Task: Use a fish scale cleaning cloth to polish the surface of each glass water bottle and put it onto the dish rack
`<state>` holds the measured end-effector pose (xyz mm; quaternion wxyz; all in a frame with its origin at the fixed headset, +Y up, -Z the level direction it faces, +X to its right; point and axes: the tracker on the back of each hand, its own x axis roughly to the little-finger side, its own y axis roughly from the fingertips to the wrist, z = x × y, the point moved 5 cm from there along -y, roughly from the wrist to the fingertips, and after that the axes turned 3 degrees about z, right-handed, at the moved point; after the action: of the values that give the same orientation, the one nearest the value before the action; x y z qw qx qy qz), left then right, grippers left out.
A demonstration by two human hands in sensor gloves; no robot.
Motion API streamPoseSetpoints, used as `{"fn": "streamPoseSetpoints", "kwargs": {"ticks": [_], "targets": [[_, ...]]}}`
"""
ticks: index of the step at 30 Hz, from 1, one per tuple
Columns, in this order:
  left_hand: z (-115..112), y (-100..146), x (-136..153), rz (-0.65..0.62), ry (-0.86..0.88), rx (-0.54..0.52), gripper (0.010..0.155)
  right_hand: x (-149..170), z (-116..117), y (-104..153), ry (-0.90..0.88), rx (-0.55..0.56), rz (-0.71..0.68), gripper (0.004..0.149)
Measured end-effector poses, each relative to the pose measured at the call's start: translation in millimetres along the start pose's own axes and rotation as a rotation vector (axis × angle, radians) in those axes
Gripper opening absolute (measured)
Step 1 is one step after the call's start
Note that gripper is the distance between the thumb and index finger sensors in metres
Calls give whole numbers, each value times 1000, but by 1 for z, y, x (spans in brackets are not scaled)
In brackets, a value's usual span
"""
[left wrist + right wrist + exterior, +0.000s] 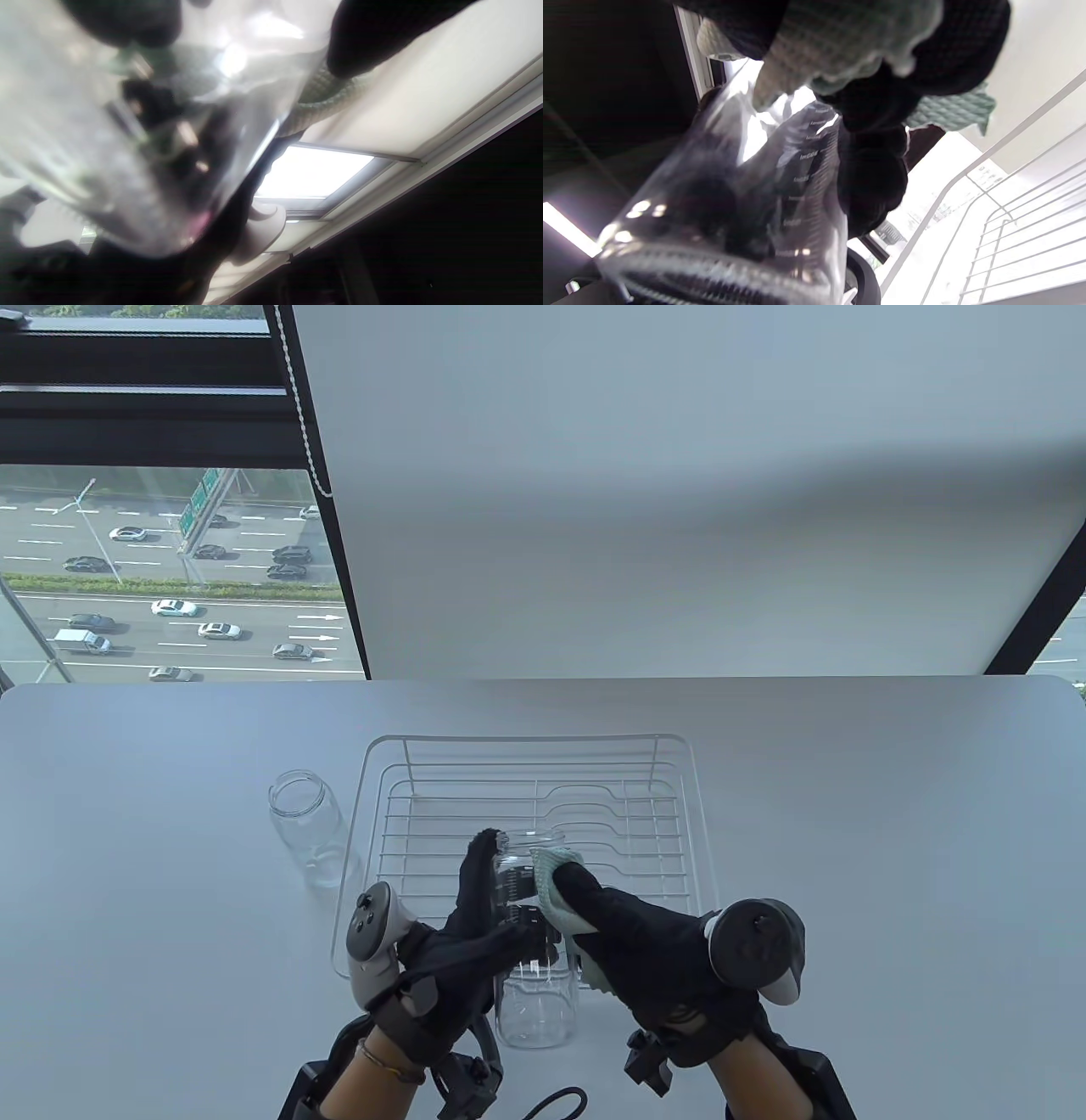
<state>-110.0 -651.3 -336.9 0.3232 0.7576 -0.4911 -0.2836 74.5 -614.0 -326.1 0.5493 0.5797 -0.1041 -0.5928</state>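
The left hand has its grip wrapped round a clear glass water bottle held above the counter's near edge; the right hand presses a pale green fish scale cleaning cloth against it, before the white wire dish rack; a second clear glass bottle stands left

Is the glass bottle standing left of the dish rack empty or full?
Empty: the bottle is clear throughout, uncapped, and the table shows through it.
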Motion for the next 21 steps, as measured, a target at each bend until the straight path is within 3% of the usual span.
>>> {"fn": "streamPoseSetpoints", "kwargs": {"ticks": [1,4,7,10,11,13,15,16,17,19,21], "targets": [[5,1,-3,-16,17,-44,97,-3,11,-2,-31,-178,-20,53],[12,2,-5,-37,22,-79,96,1,31,-1,-133,-483,24,53],[8,2,-2,-7,10,-36,96,10,25,-5,-186,-404,10,54],[0,0,5,51,-24,34,97,19,2,-4,-122,-7,57,55],[-1,0,7,50,-11,50,98,18,1,-2,-91,35,55,55],[7,2,5,21,22,-45,96,13,12,-3,-77,-110,22,54],[14,5,2,-12,60,-109,95,10,29,-3,-143,-362,28,54],[16,5,1,-19,61,-112,95,10,37,-2,-192,-472,34,53],[15,5,0,-13,51,-95,95,10,39,-2,-213,-502,39,53],[10,4,1,1,30,-35,95,11,36,-4,-235,-482,12,54],[7,2,1,28,17,3,96,13,18,-7,-197,-240,22,55]]}}
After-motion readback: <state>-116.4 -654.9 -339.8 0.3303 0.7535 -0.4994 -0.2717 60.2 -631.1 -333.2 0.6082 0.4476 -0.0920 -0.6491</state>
